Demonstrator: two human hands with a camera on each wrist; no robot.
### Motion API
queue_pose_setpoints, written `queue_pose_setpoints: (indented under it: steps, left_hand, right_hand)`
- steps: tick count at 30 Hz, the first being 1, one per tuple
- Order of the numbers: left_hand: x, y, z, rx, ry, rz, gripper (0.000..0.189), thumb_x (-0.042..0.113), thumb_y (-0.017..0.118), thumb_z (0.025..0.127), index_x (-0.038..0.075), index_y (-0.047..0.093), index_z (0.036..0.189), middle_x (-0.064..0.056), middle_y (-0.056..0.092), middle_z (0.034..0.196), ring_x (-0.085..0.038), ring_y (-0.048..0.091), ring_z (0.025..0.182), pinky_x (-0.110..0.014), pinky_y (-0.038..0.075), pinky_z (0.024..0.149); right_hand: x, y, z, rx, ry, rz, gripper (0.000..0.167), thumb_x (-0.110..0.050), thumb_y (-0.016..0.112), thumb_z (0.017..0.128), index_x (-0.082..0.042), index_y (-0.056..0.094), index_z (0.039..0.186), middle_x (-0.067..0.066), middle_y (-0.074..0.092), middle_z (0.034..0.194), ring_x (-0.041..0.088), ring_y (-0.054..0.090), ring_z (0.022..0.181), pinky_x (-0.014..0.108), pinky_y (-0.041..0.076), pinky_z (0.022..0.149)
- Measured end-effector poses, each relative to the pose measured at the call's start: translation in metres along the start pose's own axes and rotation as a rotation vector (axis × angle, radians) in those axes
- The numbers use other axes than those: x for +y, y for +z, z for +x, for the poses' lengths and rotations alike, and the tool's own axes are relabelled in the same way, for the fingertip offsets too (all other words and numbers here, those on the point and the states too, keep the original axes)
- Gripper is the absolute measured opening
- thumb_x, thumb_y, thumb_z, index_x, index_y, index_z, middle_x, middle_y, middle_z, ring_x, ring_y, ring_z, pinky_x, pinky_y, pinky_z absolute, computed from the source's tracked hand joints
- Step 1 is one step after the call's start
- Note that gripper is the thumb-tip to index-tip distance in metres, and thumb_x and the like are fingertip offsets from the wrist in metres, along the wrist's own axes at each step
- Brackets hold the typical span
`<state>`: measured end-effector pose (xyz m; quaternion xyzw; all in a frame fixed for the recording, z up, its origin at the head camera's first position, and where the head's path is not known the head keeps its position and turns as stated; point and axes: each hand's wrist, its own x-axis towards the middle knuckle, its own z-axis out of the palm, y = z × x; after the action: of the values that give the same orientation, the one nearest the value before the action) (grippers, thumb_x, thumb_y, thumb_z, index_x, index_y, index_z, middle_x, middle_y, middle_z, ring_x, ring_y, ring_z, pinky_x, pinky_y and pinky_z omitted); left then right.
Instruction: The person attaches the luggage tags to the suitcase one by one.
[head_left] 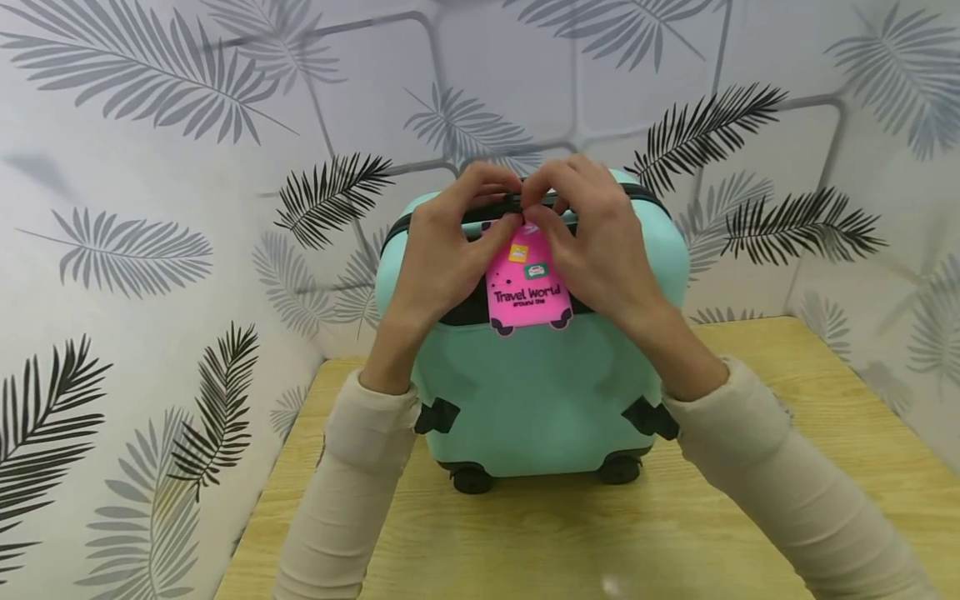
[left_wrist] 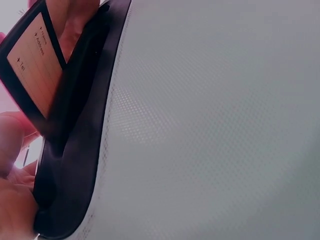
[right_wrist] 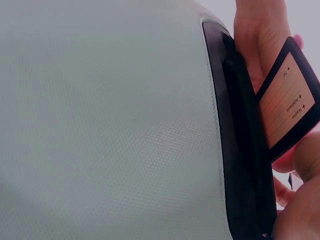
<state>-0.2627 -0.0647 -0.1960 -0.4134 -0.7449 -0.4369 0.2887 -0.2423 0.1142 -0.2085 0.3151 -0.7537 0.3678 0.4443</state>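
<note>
A mint-green suitcase (head_left: 540,392) stands upright on its wheels. Over its front hangs a pink luggage tag (head_left: 525,310) with "Travel World" printed on it. My left hand (head_left: 444,250) and right hand (head_left: 603,246) meet at the tag's top end, thumbs and curled fingers pinching there. Both sets of fingertips hide the tag's fastening. Behind the tag lies the suitcase's black handle (right_wrist: 245,110). In the left wrist view, the tag's back shows a black-framed name card (left_wrist: 35,65) with lines for name, address and tel.
The suitcase stands on a light wood-grain table (head_left: 465,542), close to a wall (head_left: 510,75) with a feather pattern. Black wheels (head_left: 472,479) and black corner pieces (head_left: 437,415) show along the lower suitcase. A second patterned wall (head_left: 150,333) rises at the left.
</note>
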Motion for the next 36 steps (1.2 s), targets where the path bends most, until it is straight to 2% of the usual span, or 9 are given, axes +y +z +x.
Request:
queue_pose_setpoints:
  steps: [4, 11, 19, 23, 27, 30, 36]
  left_hand:
    - [-0.0006, 0.0012, 0.0003, 0.012, 0.018, 0.029, 0.022, 0.004, 0.072, 0.096, 0.004, 0.069, 0.117, -0.007, 0.073, 0.114, -0.014, 0.071, 0.112, -0.027, 0.051, 0.102]
    - [-0.0009, 0.0033, 0.0007, 0.031, 0.017, 0.054, 0.021, 0.004, 0.070, 0.095, 0.004, 0.068, 0.116, -0.009, 0.075, 0.112, -0.015, 0.072, 0.109, -0.028, 0.051, 0.099]
    - [0.0004, 0.0033, 0.0005, 0.029, 0.005, 0.069, 0.021, 0.005, 0.069, 0.095, 0.004, 0.067, 0.116, -0.009, 0.076, 0.111, -0.016, 0.072, 0.106, -0.031, 0.053, 0.096]
    - [0.0009, 0.0034, 0.0003, 0.032, -0.006, 0.066, 0.021, 0.006, 0.070, 0.095, 0.004, 0.068, 0.116, -0.009, 0.076, 0.110, -0.014, 0.071, 0.105, -0.031, 0.053, 0.095]
    - [0.0006, 0.0035, 0.0005, 0.037, -0.011, 0.067, 0.020, 0.006, 0.070, 0.095, 0.005, 0.068, 0.115, -0.009, 0.076, 0.108, -0.016, 0.072, 0.105, -0.031, 0.052, 0.096]
    - [0.0004, 0.0034, 0.0005, 0.042, -0.011, 0.072, 0.019, 0.006, 0.071, 0.095, 0.004, 0.069, 0.114, -0.010, 0.076, 0.108, -0.017, 0.072, 0.105, -0.031, 0.051, 0.097]
    - [0.0013, 0.0038, 0.0008, 0.041, -0.008, 0.083, 0.019, 0.006, 0.070, 0.095, 0.004, 0.068, 0.114, -0.010, 0.076, 0.109, -0.018, 0.072, 0.106, -0.032, 0.051, 0.097]
  right_hand:
    - [-0.0004, 0.0000, -0.0007, -0.003, 0.013, 0.014, 0.008, 0.003, 0.066, 0.096, -0.005, 0.066, 0.095, 0.015, 0.060, 0.102, 0.025, 0.054, 0.092, 0.039, 0.044, 0.075]
    - [0.0026, -0.0002, -0.0018, 0.013, -0.042, 0.042, 0.006, 0.003, 0.068, 0.095, -0.003, 0.067, 0.095, 0.014, 0.062, 0.101, 0.027, 0.055, 0.094, 0.040, 0.042, 0.087]
    - [0.0034, -0.0055, -0.0031, -0.028, -0.070, 0.061, 0.017, 0.007, 0.069, 0.091, 0.002, 0.068, 0.107, 0.014, 0.068, 0.107, 0.026, 0.057, 0.094, 0.037, 0.044, 0.086]
    - [0.0033, -0.0060, -0.0024, -0.041, -0.042, 0.055, 0.020, 0.007, 0.068, 0.090, 0.002, 0.068, 0.108, 0.014, 0.068, 0.107, 0.024, 0.058, 0.092, 0.037, 0.049, 0.084]
    - [0.0023, -0.0049, -0.0018, -0.053, 0.013, 0.048, 0.013, 0.004, 0.072, 0.091, 0.002, 0.070, 0.104, 0.014, 0.067, 0.104, 0.022, 0.060, 0.092, 0.038, 0.055, 0.083]
    - [0.0019, -0.0035, -0.0011, -0.052, 0.037, 0.045, 0.008, 0.002, 0.073, 0.092, 0.001, 0.072, 0.099, 0.012, 0.067, 0.102, 0.021, 0.060, 0.093, 0.036, 0.054, 0.083]
    - [0.0009, -0.0031, -0.0007, -0.036, 0.031, 0.038, 0.005, 0.001, 0.073, 0.093, -0.001, 0.072, 0.097, 0.012, 0.067, 0.100, 0.022, 0.059, 0.095, 0.036, 0.049, 0.083]
